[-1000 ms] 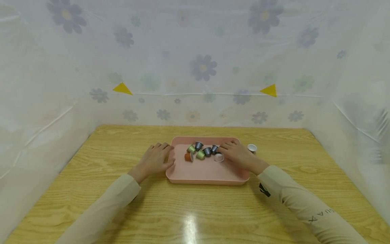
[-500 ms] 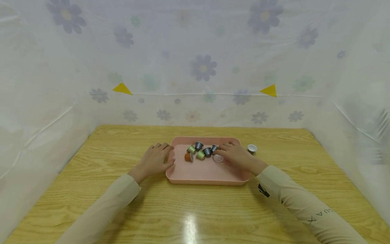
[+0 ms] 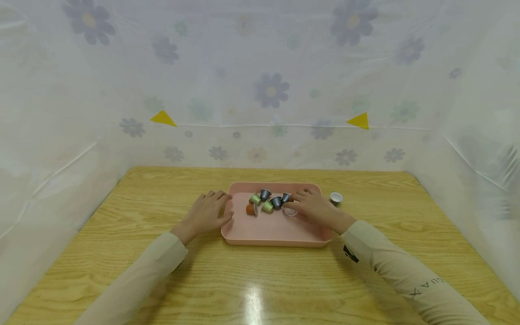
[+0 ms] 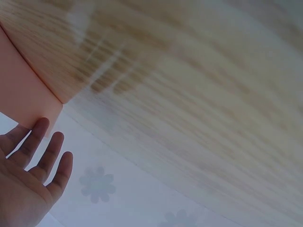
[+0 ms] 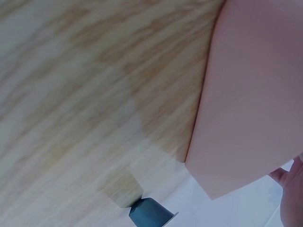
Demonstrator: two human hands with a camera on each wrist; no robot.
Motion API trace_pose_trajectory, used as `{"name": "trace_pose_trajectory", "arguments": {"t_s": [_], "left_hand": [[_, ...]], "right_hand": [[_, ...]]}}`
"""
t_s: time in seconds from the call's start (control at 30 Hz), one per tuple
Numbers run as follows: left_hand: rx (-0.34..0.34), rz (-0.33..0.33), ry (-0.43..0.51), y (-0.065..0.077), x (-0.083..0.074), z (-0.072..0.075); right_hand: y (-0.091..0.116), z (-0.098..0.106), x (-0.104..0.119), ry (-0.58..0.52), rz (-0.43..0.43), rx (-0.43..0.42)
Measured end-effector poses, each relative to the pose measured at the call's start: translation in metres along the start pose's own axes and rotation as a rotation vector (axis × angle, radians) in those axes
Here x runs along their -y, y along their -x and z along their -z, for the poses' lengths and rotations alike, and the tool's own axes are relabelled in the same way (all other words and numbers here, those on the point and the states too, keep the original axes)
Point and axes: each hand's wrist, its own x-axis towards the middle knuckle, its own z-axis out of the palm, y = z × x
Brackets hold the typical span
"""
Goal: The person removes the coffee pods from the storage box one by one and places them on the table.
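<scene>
A pink tray (image 3: pixel 268 229) lies on the wooden table, bearing several coffee capsules. Among them are an orange capsule (image 3: pixel 251 209), two green ones including the nearer green capsule (image 3: pixel 267 206), and dark capsules such as the middle dark capsule (image 3: pixel 276 202). My left hand (image 3: pixel 206 211) is at the tray's left edge with relaxed fingers (image 4: pixel 57 142), touching its outside wall. Over the tray's right part, my right hand (image 3: pixel 314 209) reaches the rightmost dark capsule (image 3: pixel 285 197) and a pale round clear-looking piece (image 3: pixel 290 212). Whether its fingers grip anything is hidden.
Outside the tray, a dark capsule with a white top (image 3: pixel 336 198) stands on the table (image 3: pixel 260 275) to the right. A flowered white curtain (image 3: pixel 260 149) encloses the back and sides.
My right hand has shifted slightly left, its fingers now covering part of the rightmost dark capsule and the pale piece. The capsule outside the tray shows more fully. My left hand stays put.
</scene>
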Motion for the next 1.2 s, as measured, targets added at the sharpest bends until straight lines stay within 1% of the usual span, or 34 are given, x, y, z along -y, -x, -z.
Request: {"name": "trace_pose_trajectory", "arguments": {"t_s": [0.1, 0.33, 0.57, 0.87, 1.03, 1.2], "left_hand": [[-0.002, 0.0, 0.0, 0.0, -0.0002, 0.0002], [-0.003, -0.003, 0.011, 0.0005, 0.0, 0.0005], [0.0, 0.0, 0.013, 0.0008, 0.0, 0.0012], [0.009, 0.006, 0.018, 0.0006, -0.0005, 0.0012], [0.01, 0.005, 0.019, 0.0004, -0.0002, 0.0008], [0.006, 0.002, 0.014, 0.0004, 0.0005, 0.0007]], "right_hand": [[-0.0005, 0.0013, 0.0009, 0.001, 0.003, 0.0], [-0.0015, 0.0025, 0.0021, 0.045, 0.004, 0.016], [-0.0009, 0.0032, 0.0025, 0.084, 0.0, -0.008], [-0.0003, 0.0031, 0.003, 0.109, -0.032, -0.018], [0.0005, 0.0027, 0.0027, 0.106, -0.039, -0.033], [0.0016, 0.0029, 0.002, 0.073, -0.041, -0.053]]}}
